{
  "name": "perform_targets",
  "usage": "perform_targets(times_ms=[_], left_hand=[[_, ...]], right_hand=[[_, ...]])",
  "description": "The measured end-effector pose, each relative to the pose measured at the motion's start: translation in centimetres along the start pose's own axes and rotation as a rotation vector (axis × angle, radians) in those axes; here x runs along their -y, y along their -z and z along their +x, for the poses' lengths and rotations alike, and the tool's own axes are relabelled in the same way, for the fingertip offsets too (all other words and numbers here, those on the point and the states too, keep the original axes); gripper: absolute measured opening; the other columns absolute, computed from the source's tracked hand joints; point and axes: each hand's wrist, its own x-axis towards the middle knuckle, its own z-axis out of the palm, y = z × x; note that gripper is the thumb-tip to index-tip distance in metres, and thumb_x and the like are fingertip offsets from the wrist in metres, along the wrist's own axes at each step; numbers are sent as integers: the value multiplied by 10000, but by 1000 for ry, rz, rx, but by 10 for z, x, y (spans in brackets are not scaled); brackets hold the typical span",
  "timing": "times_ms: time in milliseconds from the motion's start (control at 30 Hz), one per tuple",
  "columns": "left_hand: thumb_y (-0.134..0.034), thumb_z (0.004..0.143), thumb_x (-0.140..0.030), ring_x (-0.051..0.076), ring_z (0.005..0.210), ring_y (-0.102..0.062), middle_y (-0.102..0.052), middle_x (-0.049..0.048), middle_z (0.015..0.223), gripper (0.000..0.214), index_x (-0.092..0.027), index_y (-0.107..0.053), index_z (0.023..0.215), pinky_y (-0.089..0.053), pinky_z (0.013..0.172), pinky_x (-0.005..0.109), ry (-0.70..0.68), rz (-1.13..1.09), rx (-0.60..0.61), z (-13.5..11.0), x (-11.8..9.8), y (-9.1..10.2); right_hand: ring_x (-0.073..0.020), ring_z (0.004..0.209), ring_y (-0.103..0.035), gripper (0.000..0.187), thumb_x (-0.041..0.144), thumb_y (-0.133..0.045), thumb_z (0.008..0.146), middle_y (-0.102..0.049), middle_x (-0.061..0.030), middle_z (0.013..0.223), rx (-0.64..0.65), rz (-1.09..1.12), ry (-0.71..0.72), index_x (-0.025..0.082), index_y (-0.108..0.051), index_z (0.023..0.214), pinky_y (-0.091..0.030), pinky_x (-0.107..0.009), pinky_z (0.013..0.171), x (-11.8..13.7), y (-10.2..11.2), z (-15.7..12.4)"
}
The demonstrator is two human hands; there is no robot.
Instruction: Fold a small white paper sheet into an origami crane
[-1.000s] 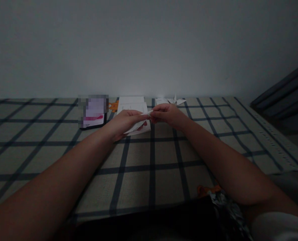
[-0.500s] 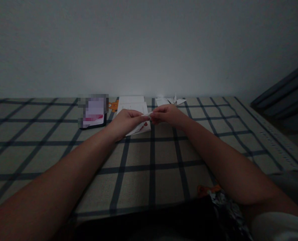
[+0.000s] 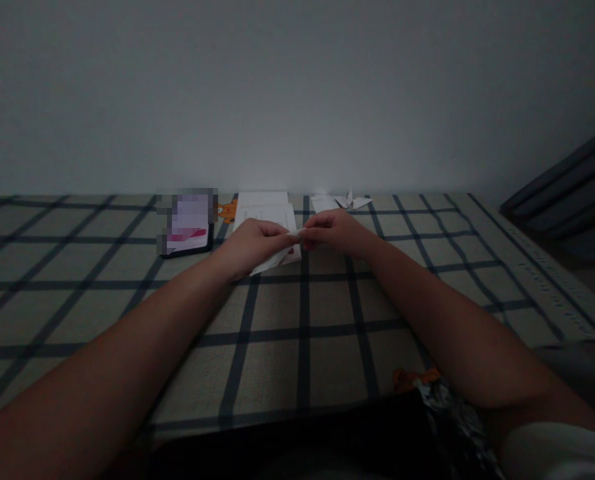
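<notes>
The small white folded paper [image 3: 273, 261] is held just above the grey checked cloth [image 3: 127, 280], at the far middle of the surface, and is gripped from both sides.

At the left, a dark-framed flat device [image 3: 185, 227] lies face up close to the pale wall [image 3: 297, 93]. Its screen is blurred out. It probably lies there to be glanced at while staying clear of the working space. Just beside it is a small orange figure [image 3: 226, 211], too dim to make out further. Next comes a stack of plain white sheets [image 3: 265, 207], which lies flat directly behind the hands, probably as a supply kept within reach.

The left hand [image 3: 250, 241] is curled, with thumb and fingers pressed together on the paper's upper edge. The rest of the sheet hangs below the palm, which seems to steady the body of the fold. The right hand [image 3: 335, 231] meets it fingertip to fingertip and pinches a narrow tip of the same paper. The grip looks tight and precise, the kind that suits sharpening a crease.

Further right, against the wall, a white folded paper crane [image 3: 350, 199] stands apart from the hands, seemingly set aside as finished. Near the bottom right, under the right forearm, lies a crumpled silver foil wrapper [image 3: 450, 403], well away from the paper.
</notes>
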Motion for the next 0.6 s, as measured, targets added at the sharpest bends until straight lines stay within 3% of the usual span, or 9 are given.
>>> perform_targets(times_ms=[233,600], left_hand=[[-799,707,-359,131,521,-548,-678,29,613,198,-170,-744,682,-372,479,233,73,-220,14,4,2,2],[-800,722,-344,124,552,-559,-691,36,639,191,-170,-746,666,-396,527,236,55,-251,84,4,5,2]], right_hand=[[-125,718,-699,295,447,-758,819,-746,-36,779,-9,330,-58,154,-738,847,-584,-280,743,-4,-2,2],[-109,663,-671,181,331,-753,818,-736,-21,736,-14,204,-37,151,-732,807,-560,-256,695,1,-2,0]])
